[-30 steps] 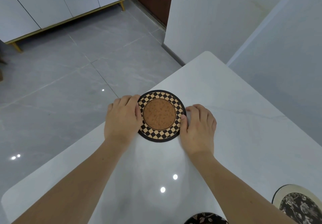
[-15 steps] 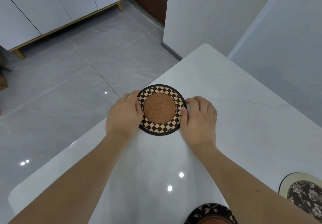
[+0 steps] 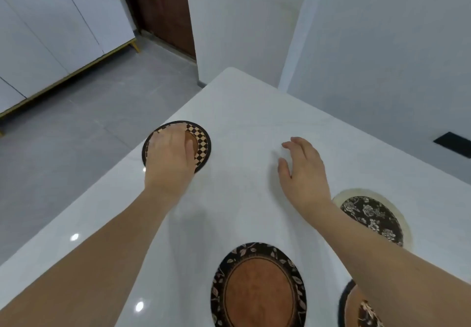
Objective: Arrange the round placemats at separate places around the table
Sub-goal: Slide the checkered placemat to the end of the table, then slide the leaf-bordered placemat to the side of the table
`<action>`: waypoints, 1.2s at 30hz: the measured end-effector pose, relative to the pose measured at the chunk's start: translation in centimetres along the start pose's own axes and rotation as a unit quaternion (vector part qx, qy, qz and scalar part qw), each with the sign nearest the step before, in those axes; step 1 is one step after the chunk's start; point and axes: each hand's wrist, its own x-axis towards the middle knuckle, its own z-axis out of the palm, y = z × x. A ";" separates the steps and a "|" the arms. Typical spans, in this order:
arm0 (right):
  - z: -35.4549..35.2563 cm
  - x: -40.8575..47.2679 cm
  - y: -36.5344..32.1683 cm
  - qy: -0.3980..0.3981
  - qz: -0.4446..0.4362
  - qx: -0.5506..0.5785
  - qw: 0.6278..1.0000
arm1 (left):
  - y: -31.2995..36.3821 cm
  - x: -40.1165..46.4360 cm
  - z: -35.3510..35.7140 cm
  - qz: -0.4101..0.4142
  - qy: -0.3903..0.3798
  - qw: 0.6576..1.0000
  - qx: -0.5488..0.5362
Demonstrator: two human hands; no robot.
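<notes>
A round checkered placemat [image 3: 200,143] with a brown centre lies near the white table's left edge. My left hand [image 3: 170,156] hovers over or rests flat on it, fingers loose, covering most of it. My right hand [image 3: 303,171] is off the mat, open above bare table to the right. A leaf-bordered mat [image 3: 258,288] with a brown centre lies near me. A floral black mat [image 3: 369,214] with a cream rim lies at the right, partly behind my right forearm. A third mat's edge [image 3: 356,309] shows at the bottom right.
The white table [image 3: 254,112] has a rounded far corner close to a white wall. Its left edge drops to a grey tiled floor. A dark slot [image 3: 453,143] sits in the table at the far right.
My right hand has let go of the checkered mat and pulled away to the right. My left hand has slid on top of the mat. The view has tilted, showing more mats near me.
</notes>
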 end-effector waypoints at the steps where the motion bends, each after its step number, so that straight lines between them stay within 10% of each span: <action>1: -1.4 -0.8 1.6 0.000 0.008 -0.010 1.000 | 2.0 -0.6 0.4 0.022 -0.005 1.000 -0.008; 21: -14.3 -13.3 15.6 -0.048 0.023 -0.006 0.999 | 22.9 -12.2 3.3 0.098 -0.125 0.986 0.047; 30: -10.9 -14.7 8.1 -0.099 -0.049 0.079 0.991 | 16.2 -15.1 -1.8 -0.107 -0.198 0.972 0.065; 36: -6.6 -15.5 3.6 -0.266 0.032 0.107 0.958 | 11.2 -18.3 -2.6 -0.238 -0.240 0.940 0.043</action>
